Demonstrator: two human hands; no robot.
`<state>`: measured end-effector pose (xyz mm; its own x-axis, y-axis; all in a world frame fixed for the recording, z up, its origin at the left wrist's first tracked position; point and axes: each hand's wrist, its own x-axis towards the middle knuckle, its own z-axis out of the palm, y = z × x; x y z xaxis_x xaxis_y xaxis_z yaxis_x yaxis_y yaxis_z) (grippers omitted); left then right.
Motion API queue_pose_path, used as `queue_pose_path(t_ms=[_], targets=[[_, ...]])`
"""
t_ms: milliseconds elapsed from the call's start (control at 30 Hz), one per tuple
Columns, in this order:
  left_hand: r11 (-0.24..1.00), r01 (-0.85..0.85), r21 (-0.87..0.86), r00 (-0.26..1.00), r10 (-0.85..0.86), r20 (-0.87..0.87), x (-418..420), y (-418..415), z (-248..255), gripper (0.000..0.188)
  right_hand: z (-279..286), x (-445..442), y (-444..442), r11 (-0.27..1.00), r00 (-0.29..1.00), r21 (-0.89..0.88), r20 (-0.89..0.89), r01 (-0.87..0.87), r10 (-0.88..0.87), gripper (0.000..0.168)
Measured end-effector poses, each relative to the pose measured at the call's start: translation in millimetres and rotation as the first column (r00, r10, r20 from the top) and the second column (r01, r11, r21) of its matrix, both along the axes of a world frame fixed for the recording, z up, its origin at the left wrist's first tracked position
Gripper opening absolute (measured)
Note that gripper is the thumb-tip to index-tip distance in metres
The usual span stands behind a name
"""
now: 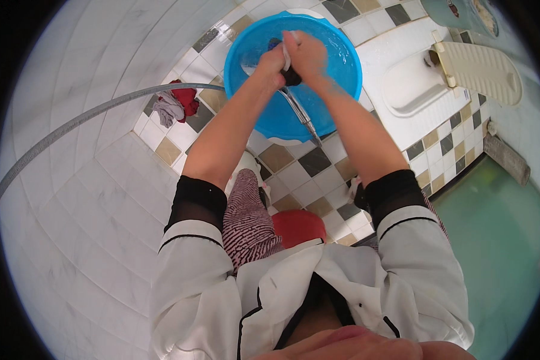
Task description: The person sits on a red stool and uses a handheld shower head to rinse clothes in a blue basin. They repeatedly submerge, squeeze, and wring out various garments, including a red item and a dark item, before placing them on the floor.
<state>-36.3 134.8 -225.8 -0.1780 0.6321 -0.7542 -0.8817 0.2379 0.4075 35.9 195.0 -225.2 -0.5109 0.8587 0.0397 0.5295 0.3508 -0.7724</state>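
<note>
Over the blue plastic basin (360,67), which has water in it, both of my hands are closed on a small wet cloth item (291,77). Dark fabric shows below my fists and a white strip between them. My left hand (272,65) grips one side, and my right hand (310,56) presses against it from the other. Fingers cover most of the cloth, so its exact kind is unclear. A chrome shower handset (299,110) lies across the basin, its handle sticking out past the near rim; my hands partly block its head.
A ribbed shower hose (94,110) arcs in from the left. Red cloth (188,100) and grey cloth (168,109) lie on the tiled floor. Right of the basin is a squat toilet (413,85) with a raised cream cover (479,72). Something red and rounded (299,227) is beneath me.
</note>
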Motion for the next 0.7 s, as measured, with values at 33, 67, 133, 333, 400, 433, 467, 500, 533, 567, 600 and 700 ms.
queue_pose_path(t_ms=[33, 67, 133, 333, 400, 433, 467, 500, 533, 567, 600, 700], targets=[[1.0, 0.017, -0.017, 1.0, -0.017, -0.018, -3, 0, -10, 0.034, -9, 5, 10, 0.999, 0.996, -0.04, 0.089, -0.017, 0.021, 0.033], [0.998, -0.008, -0.057, 0.997, 0.004, -0.072, -8, -5, -19, 0.045, -18, 12, 17, 0.996, 0.983, -0.081, 0.175, -0.032, 0.046, 0.034], [1.0, -0.03, -0.006, 0.998, 0.03, -0.062, -13, -3, -16, 0.045, -47, 41, 27, 0.995, 0.964, -0.097, 0.262, -0.015, 0.04, 0.035], [0.991, 0.136, 0.006, 0.991, -0.136, -0.009, -24, 6, 12, 0.066, -22, 38, -2, 0.9, 0.981, -0.43, -0.192, -0.066, -0.019, 0.03], [0.984, 0.16, 0.078, 0.982, -0.167, 0.085, -23, -1, 10, 0.069, 9, 20, -23, 0.926, 0.931, -0.194, -0.24, -0.323, 0.275, 0.025], [0.982, 0.153, 0.113, 0.985, -0.161, 0.059, -22, -4, 16, 0.064, 31, 13, -34, 0.933, 0.929, -0.139, -0.224, -0.331, 0.296, 0.027], [0.976, 0.153, 0.154, 0.987, -0.159, 0.028, -22, -3, 25, 0.059, 49, 7, -42, 0.939, 0.927, -0.077, -0.207, -0.335, 0.313, 0.029], [0.97, 0.157, 0.187, 0.987, -0.159, -0.003, -22, -5, 31, 0.055, 61, 3, -47, 0.942, 0.926, -0.019, -0.193, -0.335, 0.325, 0.031], [0.947, 0.159, 0.281, 0.986, -0.165, -0.003, -25, -9, 15, 0.051, 65, -1, -50, 0.949, 0.938, 0.065, -0.142, -0.309, 0.315, 0.029], [0.918, 0.153, 0.366, 0.986, -0.165, 0.001, -29, -15, 0, 0.047, 59, -5, -52, 0.967, 0.955, 0.093, -0.157, -0.237, 0.25, 0.029], [0.89, 0.148, 0.432, 0.989, -0.118, -0.094, -21, -11, -4, 0.041, 46, -7, -46, 0.98, 0.972, 0.132, -0.161, -0.149, 0.17, 0.029], [0.941, 0.019, 0.337, 0.999, -0.032, 0.031, -18, -9, -37, 0.025, 19, -15, -22, 1.0, 0.999, 0.028, 0.045, 0.0, -0.002, 0.032]])
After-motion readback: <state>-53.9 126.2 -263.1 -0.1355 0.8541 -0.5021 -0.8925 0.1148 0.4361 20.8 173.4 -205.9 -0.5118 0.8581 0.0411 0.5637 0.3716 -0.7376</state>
